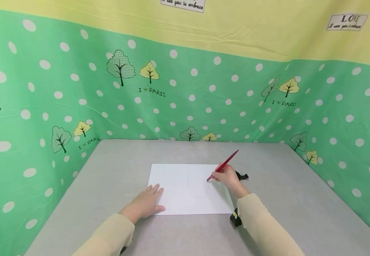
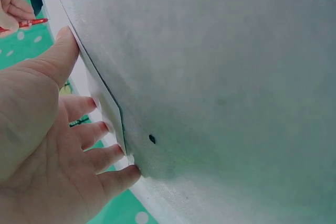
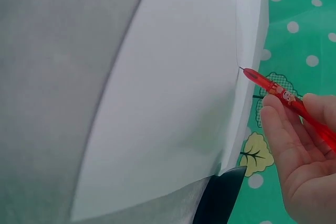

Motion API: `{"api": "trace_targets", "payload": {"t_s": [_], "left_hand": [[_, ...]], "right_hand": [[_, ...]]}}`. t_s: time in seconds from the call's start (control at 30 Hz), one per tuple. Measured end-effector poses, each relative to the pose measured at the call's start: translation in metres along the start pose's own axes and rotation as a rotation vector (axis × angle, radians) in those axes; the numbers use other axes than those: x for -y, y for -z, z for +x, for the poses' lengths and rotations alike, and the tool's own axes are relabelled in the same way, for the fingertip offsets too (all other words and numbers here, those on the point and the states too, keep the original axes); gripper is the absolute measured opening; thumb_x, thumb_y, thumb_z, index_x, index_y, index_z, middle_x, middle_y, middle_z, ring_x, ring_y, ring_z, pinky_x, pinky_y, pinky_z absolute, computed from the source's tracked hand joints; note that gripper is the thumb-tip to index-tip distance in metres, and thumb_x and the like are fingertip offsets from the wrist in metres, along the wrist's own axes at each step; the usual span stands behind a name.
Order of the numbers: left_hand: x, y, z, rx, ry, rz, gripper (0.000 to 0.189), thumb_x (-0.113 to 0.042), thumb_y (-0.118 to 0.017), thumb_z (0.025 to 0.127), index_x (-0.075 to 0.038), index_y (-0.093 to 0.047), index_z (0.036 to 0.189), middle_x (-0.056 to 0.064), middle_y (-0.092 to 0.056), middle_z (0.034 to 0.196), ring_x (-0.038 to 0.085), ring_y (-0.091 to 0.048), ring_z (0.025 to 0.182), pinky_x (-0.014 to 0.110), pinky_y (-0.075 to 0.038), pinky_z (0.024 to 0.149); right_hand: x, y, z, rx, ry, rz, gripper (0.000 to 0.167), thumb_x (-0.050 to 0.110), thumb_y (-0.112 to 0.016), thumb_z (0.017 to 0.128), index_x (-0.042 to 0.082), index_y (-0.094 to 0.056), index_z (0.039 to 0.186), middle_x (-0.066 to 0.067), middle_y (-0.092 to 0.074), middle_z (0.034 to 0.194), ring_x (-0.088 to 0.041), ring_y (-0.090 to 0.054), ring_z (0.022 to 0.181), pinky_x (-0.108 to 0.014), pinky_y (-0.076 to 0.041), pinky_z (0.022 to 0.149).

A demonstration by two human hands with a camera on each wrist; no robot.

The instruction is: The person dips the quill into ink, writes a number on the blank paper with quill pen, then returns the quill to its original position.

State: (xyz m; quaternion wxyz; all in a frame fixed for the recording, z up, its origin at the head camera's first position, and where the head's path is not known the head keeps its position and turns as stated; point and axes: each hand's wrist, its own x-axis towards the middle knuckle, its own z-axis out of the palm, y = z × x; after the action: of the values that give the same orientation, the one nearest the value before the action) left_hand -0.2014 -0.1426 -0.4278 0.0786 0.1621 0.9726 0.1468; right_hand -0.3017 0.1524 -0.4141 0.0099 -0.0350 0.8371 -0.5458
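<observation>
A white sheet of paper (image 1: pixel 175 188) lies on the grey table, bearing a thin U-shaped line (image 1: pixel 198 196). My right hand (image 1: pixel 228 177) pinches a red pen (image 1: pixel 226 161) between thumb and fingers, its tip at the upper end of the line's right side. In the right wrist view the red pen (image 3: pixel 270 86) shows a small printed figure on its barrel, with its point at the drawn line. My left hand (image 1: pixel 146 202) rests with fingers spread on the paper's lower left edge. The left wrist view shows the thumb and fingers of my left hand (image 2: pixel 58 150) along that edge.
Black strap-like pieces (image 1: pixel 242 176) show behind my right hand, and a black item with a yellow mark (image 1: pixel 235 217) sits by my right sleeve near the paper's lower right corner. A green and yellow patterned cloth (image 1: pixel 185 89) hangs around the grey table (image 1: pixel 124 156).
</observation>
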Motion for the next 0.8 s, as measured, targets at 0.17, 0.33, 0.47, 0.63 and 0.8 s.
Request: {"api": "trace_targets", "payload": {"t_s": [0.17, 0.33, 0.47, 0.63, 0.8], "left_hand": [[0.000, -0.001, 0.000, -0.002, -0.002, 0.005, 0.067, -0.035, -0.064, 0.085, 0.006, -0.041, 0.134, 0.024, -0.032, 0.141, 0.042, -0.025, 0.130, 0.053, -0.024, 0.103], [0.001, -0.001, 0.000, -0.006, -0.010, 0.006, 0.067, -0.035, -0.064, 0.085, 0.006, -0.041, 0.133, 0.025, -0.033, 0.141, 0.042, -0.025, 0.130, 0.053, -0.025, 0.103], [0.002, -0.002, 0.000, -0.007, -0.012, 0.011, 0.067, -0.035, -0.064, 0.085, 0.006, -0.042, 0.133, 0.024, -0.033, 0.141, 0.042, -0.025, 0.130, 0.053, -0.025, 0.103], [0.001, 0.000, 0.000, -0.002, 0.001, 0.007, 0.067, -0.034, -0.064, 0.085, 0.006, -0.042, 0.133, 0.025, -0.032, 0.141, 0.042, -0.025, 0.130, 0.053, -0.024, 0.103], [-0.001, 0.001, -0.001, 0.007, 0.016, -0.001, 0.067, -0.034, -0.064, 0.085, 0.006, -0.042, 0.133, 0.024, -0.032, 0.141, 0.042, -0.025, 0.130, 0.053, -0.024, 0.103]], "right_hand": [[0.002, -0.003, 0.002, -0.002, 0.015, -0.005, 0.007, -0.004, -0.061, 0.083, -0.005, -0.054, 0.081, -0.017, -0.066, 0.078, -0.028, -0.065, 0.075, -0.035, -0.055, 0.067], [0.002, -0.006, 0.004, -0.016, 0.010, -0.023, 0.008, -0.004, -0.062, 0.083, -0.004, -0.054, 0.081, -0.016, -0.066, 0.078, -0.026, -0.065, 0.074, -0.034, -0.055, 0.066], [0.004, -0.009, 0.005, -0.025, -0.003, -0.025, 0.009, -0.004, -0.062, 0.082, -0.003, -0.053, 0.082, -0.014, -0.065, 0.079, -0.025, -0.065, 0.074, -0.034, -0.055, 0.066], [0.006, -0.013, 0.006, -0.039, -0.030, -0.023, 0.012, -0.003, -0.063, 0.082, -0.002, -0.052, 0.085, -0.014, -0.063, 0.081, -0.023, -0.064, 0.074, -0.035, -0.055, 0.067], [0.005, -0.016, 0.007, -0.044, -0.047, -0.036, 0.013, -0.001, -0.063, 0.082, -0.002, -0.052, 0.087, -0.014, -0.063, 0.083, -0.022, -0.064, 0.075, -0.034, -0.054, 0.069]]}}
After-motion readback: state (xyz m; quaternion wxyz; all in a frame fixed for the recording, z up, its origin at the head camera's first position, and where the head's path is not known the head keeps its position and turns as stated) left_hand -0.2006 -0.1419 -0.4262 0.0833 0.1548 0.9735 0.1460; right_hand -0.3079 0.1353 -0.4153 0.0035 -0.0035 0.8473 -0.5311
